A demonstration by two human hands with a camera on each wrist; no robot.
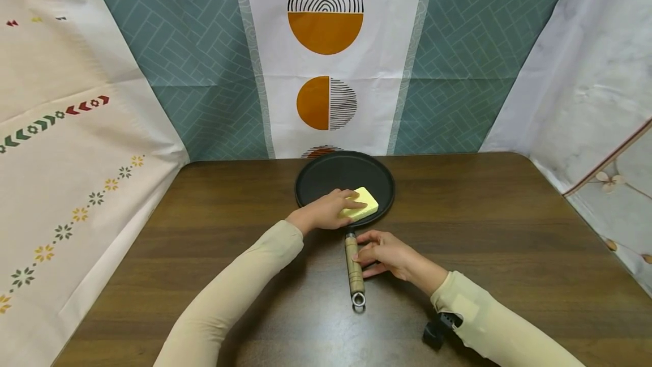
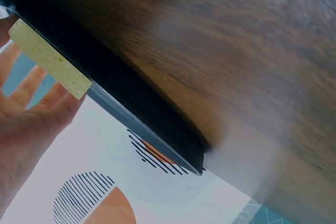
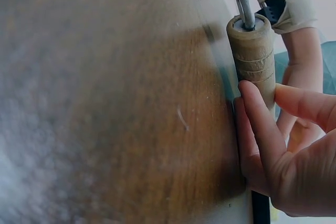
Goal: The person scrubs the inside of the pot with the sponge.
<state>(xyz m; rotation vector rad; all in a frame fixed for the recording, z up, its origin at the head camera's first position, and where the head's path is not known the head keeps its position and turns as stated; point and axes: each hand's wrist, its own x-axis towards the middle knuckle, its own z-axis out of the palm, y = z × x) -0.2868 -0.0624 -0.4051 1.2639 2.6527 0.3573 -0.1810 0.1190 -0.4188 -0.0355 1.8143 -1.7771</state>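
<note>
A round black flat pan [image 1: 331, 177] lies on the table with its wooden handle [image 1: 356, 282] pointing toward me. On the pan's near right part, my left hand [image 1: 326, 210] holds a pale yellow sponge [image 1: 368, 203]. The left wrist view shows the sponge [image 2: 50, 59] flat against the pan, with fingers and thumb at its sides. My right hand [image 1: 389, 255] pinches the handle from the right. In the right wrist view, thumb and fingers lie on either side of the wooden handle [image 3: 254, 56], below its metal hanging ring [image 3: 244, 6].
The brown wooden table [image 1: 458, 208] reaches back to a patterned cloth [image 1: 377, 55] behind the pan. A cream cloth [image 1: 66, 186] hangs at the left and a marbled one [image 1: 596, 72] at the right. A small black device [image 1: 435, 333] is at my right wrist.
</note>
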